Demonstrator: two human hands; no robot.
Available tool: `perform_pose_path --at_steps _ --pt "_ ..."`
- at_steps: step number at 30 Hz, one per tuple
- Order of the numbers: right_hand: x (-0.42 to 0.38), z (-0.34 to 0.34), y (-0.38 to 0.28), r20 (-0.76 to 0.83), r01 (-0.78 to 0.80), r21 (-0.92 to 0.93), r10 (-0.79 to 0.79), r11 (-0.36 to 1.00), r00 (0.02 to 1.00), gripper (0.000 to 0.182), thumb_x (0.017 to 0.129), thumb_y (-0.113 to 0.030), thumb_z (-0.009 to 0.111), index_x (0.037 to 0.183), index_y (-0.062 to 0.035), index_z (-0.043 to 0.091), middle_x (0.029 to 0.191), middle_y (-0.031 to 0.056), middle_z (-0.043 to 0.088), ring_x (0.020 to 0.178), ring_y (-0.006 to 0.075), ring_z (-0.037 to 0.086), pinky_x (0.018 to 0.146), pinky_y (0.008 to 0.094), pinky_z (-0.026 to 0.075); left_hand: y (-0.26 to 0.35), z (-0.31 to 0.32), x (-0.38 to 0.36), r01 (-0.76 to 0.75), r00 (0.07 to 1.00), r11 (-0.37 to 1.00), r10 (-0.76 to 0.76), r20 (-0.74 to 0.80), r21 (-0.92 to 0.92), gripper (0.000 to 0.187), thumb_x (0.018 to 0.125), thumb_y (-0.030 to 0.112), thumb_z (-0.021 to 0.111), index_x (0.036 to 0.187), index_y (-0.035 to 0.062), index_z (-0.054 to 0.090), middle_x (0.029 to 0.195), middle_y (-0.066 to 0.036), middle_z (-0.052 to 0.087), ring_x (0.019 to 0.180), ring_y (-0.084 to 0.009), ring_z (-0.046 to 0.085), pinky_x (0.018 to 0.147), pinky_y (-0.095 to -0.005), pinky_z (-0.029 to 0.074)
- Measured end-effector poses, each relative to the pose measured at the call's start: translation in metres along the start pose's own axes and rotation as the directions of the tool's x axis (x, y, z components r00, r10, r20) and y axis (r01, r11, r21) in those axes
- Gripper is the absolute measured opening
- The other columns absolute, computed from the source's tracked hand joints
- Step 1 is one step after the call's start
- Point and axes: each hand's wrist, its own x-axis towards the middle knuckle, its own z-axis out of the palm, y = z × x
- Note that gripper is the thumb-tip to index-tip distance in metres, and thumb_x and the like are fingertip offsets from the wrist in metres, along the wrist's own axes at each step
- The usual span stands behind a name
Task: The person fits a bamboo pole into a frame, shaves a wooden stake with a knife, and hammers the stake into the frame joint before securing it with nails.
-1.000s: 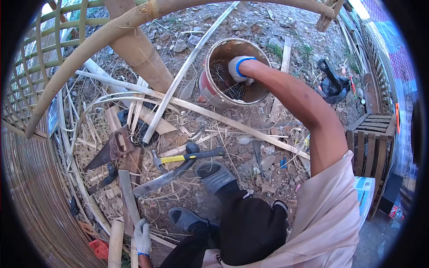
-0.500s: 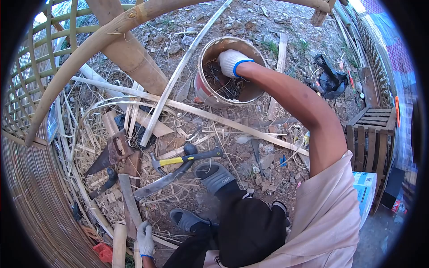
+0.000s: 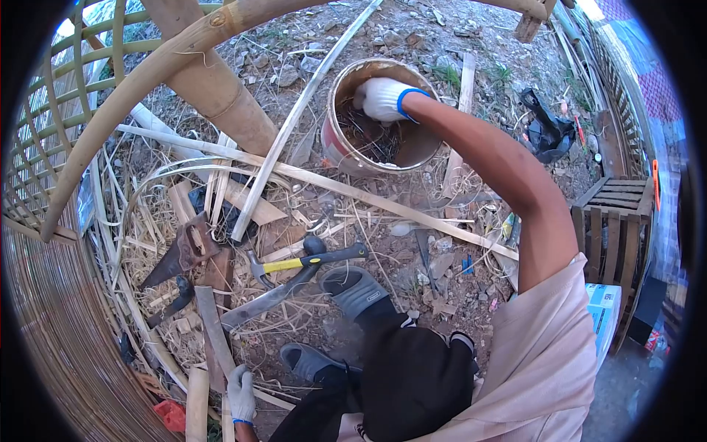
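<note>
My right hand, in a white knitted glove with a blue cuff, reaches inside a worn bucket. Its fingers look curled, and their tips are hidden; what they hold, if anything, I cannot make out. Thin dark pieces that look like nails lie in the bucket below it. At the lower left my left hand, gloved likewise, is closed around the lower end of a flat grey-brown bamboo strip. A claw hammer with a yellow and black handle lies on the ground between the hands.
A handsaw and a long blade lie among shavings at left. Long pale strips cross the ground. A curved bamboo pole arches overhead. At right stand a slatted crate and a black plastic bag.
Inside the bucket my right hand has shifted slightly right, its arm swinging a little the same way. My left hand and the bamboo strip have stayed put.
</note>
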Motion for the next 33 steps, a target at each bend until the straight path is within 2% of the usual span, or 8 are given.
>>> perform_pose_path --at_steps 2,6,14,18,22,25,28,33 --pt "-0.007 -0.010 -0.004 -0.093 -0.169 0.175 0.187 0.970 0.978 0.032 0.079 -0.008 0.070 0.108 -0.0080 0.083 0.098 0.0192 0.079 0.092 0.0389 0.076 0.086 0.0445 0.061 0.002 0.001 -0.002 -0.017 1.000 1.000 0.017 -0.006 0.019 0.040 0.102 0.019 0.063 0.132 -0.0081 0.066 0.130 -0.019 0.069 0.122 -0.0289 0.065 0.109 -0.0372 0.047" --pt "-0.005 0.001 -0.002 0.202 -0.156 -0.111 0.176 0.981 0.963 0.030 0.062 -0.014 0.090 0.091 -0.0088 0.086 0.095 0.0186 0.080 0.091 0.0368 0.078 0.085 0.0428 0.063 0.026 0.003 -0.005 -0.070 0.998 0.995 0.070 -0.007 0.067 0.040 0.102 0.019 0.062 0.132 -0.0080 0.066 0.131 -0.020 0.069 0.123 -0.0296 0.064 0.110 -0.0376 0.047" --pt "-0.015 -0.006 -0.026 0.174 -0.382 0.083 0.364 0.920 0.915 0.034 0.074 -0.017 0.088 0.106 -0.0063 0.083 0.112 0.0193 0.079 0.107 0.0343 0.077 0.092 0.0414 0.062 0.020 0.003 -0.010 -0.072 0.997 0.995 0.073 -0.011 0.065 0.044 0.103 0.020 0.061 0.137 -0.0068 0.065 0.134 -0.017 0.069 0.124 -0.0254 0.064 0.109 -0.0348 0.048" --pt "0.012 0.019 0.001 0.189 -0.014 -0.096 0.032 0.995 0.981 0.030 0.074 -0.019 0.087 0.102 -0.0075 0.084 0.101 0.0191 0.080 0.097 0.0377 0.078 0.088 0.0429 0.063 0.006 0.006 -0.007 -0.088 0.996 0.993 0.088 -0.004 0.074 0.044 0.103 0.021 0.062 0.137 -0.0068 0.064 0.132 -0.016 0.069 0.121 -0.0241 0.065 0.106 -0.0342 0.049" --pt "0.000 0.004 0.000 -0.015 -0.076 -0.021 0.076 0.997 0.997 0.020 0.075 -0.018 0.084 0.092 -0.0075 0.084 0.094 0.0164 0.080 0.088 0.0360 0.078 0.083 0.0422 0.063 0.000 0.008 -0.002 -0.067 0.997 0.997 0.066 0.033 0.028 0.043 0.102 0.020 0.061 0.136 -0.0059 0.065 0.127 -0.014 0.070 0.114 -0.0208 0.065 0.100 -0.0322 0.051" --pt "-0.005 -0.012 0.004 0.218 0.240 -0.440 -0.157 0.865 0.963 0.022 0.075 -0.024 0.085 0.088 -0.0068 0.084 0.095 0.0139 0.080 0.089 0.0332 0.078 0.081 0.0430 0.064 0.008 0.009 0.000 -0.112 0.994 0.993 0.111 0.023 0.041 0.042 0.103 0.020 0.061 0.136 -0.0052 0.065 0.125 -0.012 0.070 0.109 -0.0191 0.065 0.097 -0.0316 0.051" --pt "-0.005 -0.004 0.006 0.370 0.216 -0.325 -0.086 0.921 0.925 0.024 0.070 -0.024 0.086 0.088 -0.0074 0.085 0.095 0.0140 0.081 0.089 0.0345 0.078 0.082 0.0421 0.063 0.023 0.006 0.000 -0.090 0.996 0.995 0.089 0.027 0.043 0.042 0.103 0.020 0.061 0.136 -0.0053 0.065 0.126 -0.012 0.070 0.109 -0.0192 0.065 0.097 -0.0322 0.052" --pt "-0.004 0.016 -0.005 0.115 -0.066 -0.102 0.077 0.993 0.990 0.027 0.077 -0.016 0.076 0.098 0.0007 0.082 0.101 0.0258 0.078 0.098 0.0400 0.078 0.085 0.0467 0.062 0.005 0.007 0.002 -0.105 0.994 0.994 0.105 -0.007 0.037 0.043 0.103 0.021 0.061 0.137 -0.0053 0.064 0.123 -0.012 0.070 0.105 -0.0177 0.065 0.094 -0.0314 0.052"
